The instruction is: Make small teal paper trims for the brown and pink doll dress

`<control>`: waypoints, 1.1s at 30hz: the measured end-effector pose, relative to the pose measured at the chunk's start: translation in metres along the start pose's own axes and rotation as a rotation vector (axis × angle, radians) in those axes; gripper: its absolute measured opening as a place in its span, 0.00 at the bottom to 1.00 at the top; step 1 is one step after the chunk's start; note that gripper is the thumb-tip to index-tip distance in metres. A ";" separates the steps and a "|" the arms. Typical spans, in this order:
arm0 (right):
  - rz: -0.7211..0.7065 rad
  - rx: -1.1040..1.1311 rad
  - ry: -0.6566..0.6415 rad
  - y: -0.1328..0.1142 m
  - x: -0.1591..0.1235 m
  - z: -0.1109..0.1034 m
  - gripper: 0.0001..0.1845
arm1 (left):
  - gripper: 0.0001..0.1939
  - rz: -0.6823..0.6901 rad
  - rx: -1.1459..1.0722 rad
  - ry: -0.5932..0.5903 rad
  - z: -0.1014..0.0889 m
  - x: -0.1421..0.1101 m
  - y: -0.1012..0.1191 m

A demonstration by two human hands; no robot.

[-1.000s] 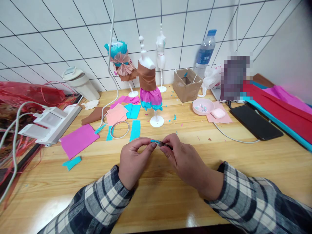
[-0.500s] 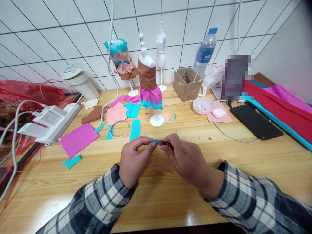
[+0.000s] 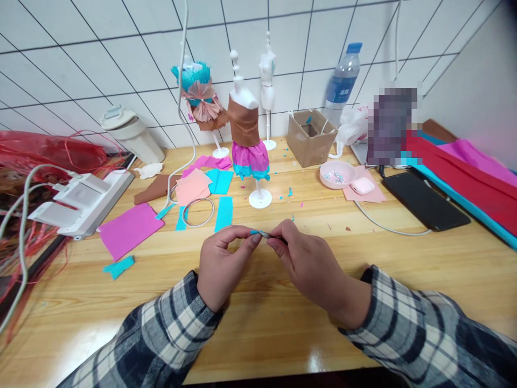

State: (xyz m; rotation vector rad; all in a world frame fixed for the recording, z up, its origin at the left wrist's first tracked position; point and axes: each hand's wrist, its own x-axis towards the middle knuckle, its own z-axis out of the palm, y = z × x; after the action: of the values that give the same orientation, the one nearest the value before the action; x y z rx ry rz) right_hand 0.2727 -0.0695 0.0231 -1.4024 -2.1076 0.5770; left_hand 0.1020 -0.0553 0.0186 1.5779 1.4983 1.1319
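Note:
Thumb and forefinger of my left hand (image 3: 226,264) are closed in a pinch on a small piece of blue crepe paper (image 3: 255,232). My right hand (image 3: 314,267) grips a slim, dark metal tool (image 3: 265,235); its tip meets the blue piece, and the fingers hide most of the rest, so its kind is unclear. Just beyond both hands stands a small white mannequin (image 3: 259,199) wearing a brown top (image 3: 244,121) and a pink skirt (image 3: 250,157) with a blue hem.
At the back are a decorated mannequin (image 3: 200,97), a bare one (image 3: 267,81), a cardboard box (image 3: 309,145) and a bottle (image 3: 343,81). Pink paper (image 3: 131,230) and a power strip (image 3: 91,202) lie left. A bead dish (image 3: 337,183) and black phone (image 3: 424,201) are right.
The tool in my right hand has turned slightly at the blue piece, showing a thinner profile. Both hands stay in nearly the same place.

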 end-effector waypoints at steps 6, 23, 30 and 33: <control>-0.011 -0.026 0.013 0.001 0.000 0.000 0.13 | 0.08 -0.024 0.003 -0.013 0.000 0.000 0.000; -0.078 0.349 -0.099 0.023 0.018 -0.002 0.06 | 0.09 0.122 0.278 -0.317 0.001 0.000 -0.006; 0.021 0.372 -0.078 0.022 0.019 -0.002 0.02 | 0.09 0.228 0.307 -0.314 -0.003 0.002 -0.006; 0.153 0.524 -0.016 0.019 0.018 0.001 0.04 | 0.15 0.194 0.135 -0.347 -0.004 0.003 -0.002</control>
State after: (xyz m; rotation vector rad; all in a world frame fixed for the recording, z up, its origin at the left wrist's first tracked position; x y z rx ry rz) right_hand 0.2798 -0.0454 0.0139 -1.2531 -1.6927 1.1100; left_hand 0.0976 -0.0529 0.0184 1.9331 1.2324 0.8155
